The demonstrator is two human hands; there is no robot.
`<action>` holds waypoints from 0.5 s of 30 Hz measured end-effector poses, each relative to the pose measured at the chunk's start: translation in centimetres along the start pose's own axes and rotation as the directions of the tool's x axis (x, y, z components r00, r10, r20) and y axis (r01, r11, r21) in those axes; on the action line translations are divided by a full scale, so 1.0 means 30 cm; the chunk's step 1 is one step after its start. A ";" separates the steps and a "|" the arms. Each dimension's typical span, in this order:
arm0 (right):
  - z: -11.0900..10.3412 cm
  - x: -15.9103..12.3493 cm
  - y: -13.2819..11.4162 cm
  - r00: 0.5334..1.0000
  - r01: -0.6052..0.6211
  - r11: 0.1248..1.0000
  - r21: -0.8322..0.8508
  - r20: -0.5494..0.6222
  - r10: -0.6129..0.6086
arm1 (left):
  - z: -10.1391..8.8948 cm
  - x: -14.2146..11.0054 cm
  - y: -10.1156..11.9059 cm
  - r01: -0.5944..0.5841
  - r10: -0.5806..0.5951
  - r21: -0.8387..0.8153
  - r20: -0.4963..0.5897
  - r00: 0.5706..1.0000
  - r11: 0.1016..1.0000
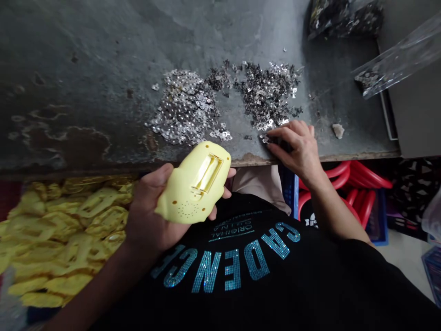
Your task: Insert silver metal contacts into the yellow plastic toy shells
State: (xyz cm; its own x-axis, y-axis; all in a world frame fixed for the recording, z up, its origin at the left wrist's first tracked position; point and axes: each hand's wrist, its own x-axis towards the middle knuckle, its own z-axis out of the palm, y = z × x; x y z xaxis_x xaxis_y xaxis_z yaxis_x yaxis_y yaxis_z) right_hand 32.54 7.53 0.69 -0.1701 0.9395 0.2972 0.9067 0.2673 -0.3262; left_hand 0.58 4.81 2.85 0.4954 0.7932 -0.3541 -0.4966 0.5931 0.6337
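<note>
My left hand (155, 207) is wrapped round a yellow plastic shell (182, 184), its battery compartment, screw holes and cluster of small speaker holes facing up. Just over the bench's front edge, my right hand (296, 145) has thumb and forefinger closed at a small metal contact plate (265, 138); the fingertips partly cover it. Behind that hand lies a heap of dark and shiny metal contact plates (267, 92). Further left spreads a second heap of flat silvery metal contact plates (189, 105), beyond the shell.
The grey metal bench (113, 41) has a worn front edge. Many yellow shells (69, 230) fill the space below left. Red curved parts (358, 193) sit in a blue crate (379, 225) below right. Plastic bags of metal parts (347, 18) and a whitish lump (338, 131) lie at right.
</note>
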 end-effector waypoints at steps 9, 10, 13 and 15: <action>-0.039 0.054 -0.004 0.996 0.075 0.984 0.163 -0.055 -0.067 | 0.002 -0.007 0.001 0.030 -0.029 0.041 -0.034 0.999 0.999; -0.040 0.055 -0.005 0.994 0.094 0.981 0.168 -0.066 -0.084 | 0.002 -0.006 0.001 0.029 -0.028 0.037 -0.035 0.999 0.999; -0.036 0.054 0.000 0.992 0.117 0.979 0.168 -0.077 -0.105 | 0.004 -0.006 0.002 0.039 -0.038 0.034 -0.046 0.998 0.999; -0.039 0.046 0.012 0.993 0.095 0.968 0.232 -0.091 -0.076 | 0.003 -0.010 0.002 0.049 -0.046 0.038 -0.070 0.997 0.998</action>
State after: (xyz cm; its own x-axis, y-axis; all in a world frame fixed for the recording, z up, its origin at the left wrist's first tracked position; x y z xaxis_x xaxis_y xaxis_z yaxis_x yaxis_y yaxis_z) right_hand 33.09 8.67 2.02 -0.2023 0.8933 0.4014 0.7719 0.3977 -0.4960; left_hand 0.46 4.61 3.06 0.4669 0.7729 -0.4298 -0.4446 0.6253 0.6414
